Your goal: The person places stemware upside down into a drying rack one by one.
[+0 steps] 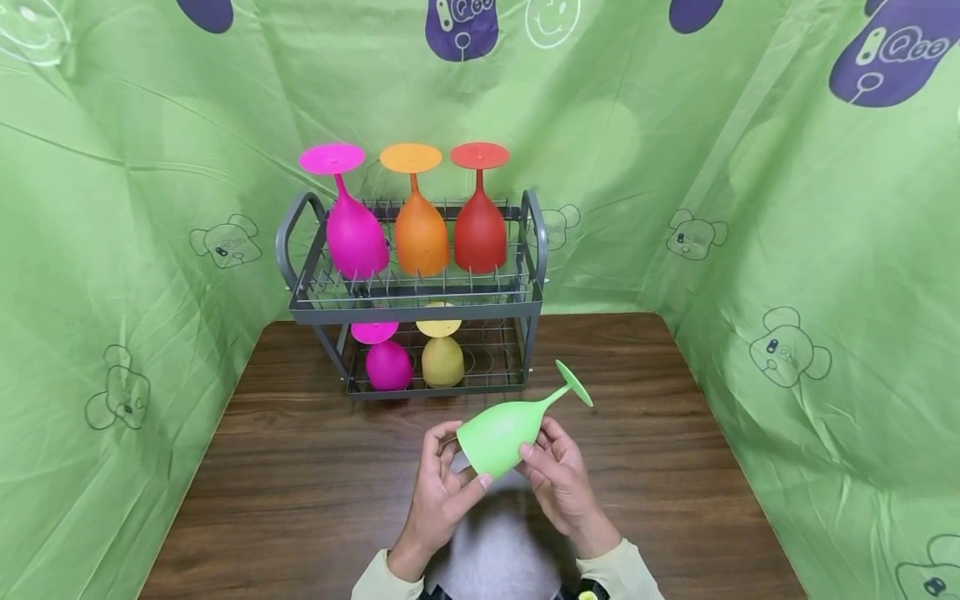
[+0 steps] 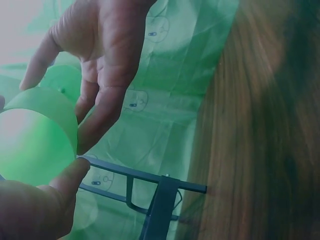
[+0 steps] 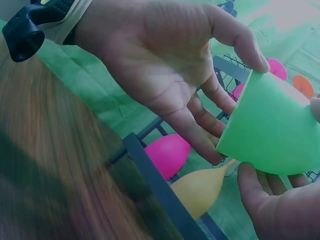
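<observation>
A light green wine glass (image 1: 502, 432) is held above the table, tilted, with its rim to the lower left and its foot to the upper right. My left hand (image 1: 441, 496) grips it at the rim, thumb on the near side. My right hand (image 1: 561, 483) holds the bowl near the stem, thumb in front and fingers behind. In the left wrist view the bowl's opening shows beside the left thumb (image 2: 70, 180). The right wrist view shows the left hand (image 3: 160, 75) spread along the rim of the glass (image 3: 275, 125).
A grey two-tier dish rack (image 1: 416, 313) stands behind the hands. Upside down on its top tier are pink (image 1: 357, 237), orange (image 1: 422, 237) and red (image 1: 480, 233) wine glasses. Below are a pink one (image 1: 388, 367) and a yellow one (image 1: 442, 362). Green cloth (image 1: 750, 250) surrounds the wooden table (image 1: 637, 417).
</observation>
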A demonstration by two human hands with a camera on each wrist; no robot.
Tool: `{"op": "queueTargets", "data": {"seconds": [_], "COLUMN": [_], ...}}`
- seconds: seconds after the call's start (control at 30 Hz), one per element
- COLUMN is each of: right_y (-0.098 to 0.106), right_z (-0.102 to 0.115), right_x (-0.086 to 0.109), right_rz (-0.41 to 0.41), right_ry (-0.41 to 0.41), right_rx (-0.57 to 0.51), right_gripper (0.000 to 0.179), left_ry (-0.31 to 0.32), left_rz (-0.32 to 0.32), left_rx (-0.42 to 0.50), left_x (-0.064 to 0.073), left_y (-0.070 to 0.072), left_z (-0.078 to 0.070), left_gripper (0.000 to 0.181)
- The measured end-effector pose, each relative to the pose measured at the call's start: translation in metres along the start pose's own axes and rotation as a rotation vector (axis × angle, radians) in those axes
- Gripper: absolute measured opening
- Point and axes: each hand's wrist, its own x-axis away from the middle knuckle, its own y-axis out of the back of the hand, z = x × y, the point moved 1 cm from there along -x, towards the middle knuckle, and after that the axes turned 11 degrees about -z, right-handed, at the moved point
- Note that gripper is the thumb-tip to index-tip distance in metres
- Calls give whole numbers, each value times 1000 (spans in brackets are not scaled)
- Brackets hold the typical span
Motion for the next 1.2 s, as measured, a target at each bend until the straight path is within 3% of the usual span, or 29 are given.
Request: {"op": "queueTargets", "data": {"seconds": [0.23, 0.37, 0.63, 0.9, 1.2], "right_y": [1, -2, -5, -2, -1], "right_z": [2, 4, 6, 11, 11], "right_x": [-2, -6, -17, -35, -58], "right_rz": [0, -11, -73, -122, -146], "right_ry": [13, 45, 127, 258, 290], "right_rx": [28, 75, 256, 541, 639], "right_gripper": [49, 54, 63, 62, 71], "left_ry": [-37, -50, -101, -122, -217], "left_rz": [29, 21, -28, -163, -329], "left_rx": [8, -33, -137, -185, -169], "left_x": [-2, -3, -10, -21, -43], "left_y": [2, 4, 18, 36, 68], "left_z": [3, 4, 5, -6, -23], "left_gripper": [82, 80, 75, 70, 58]}}
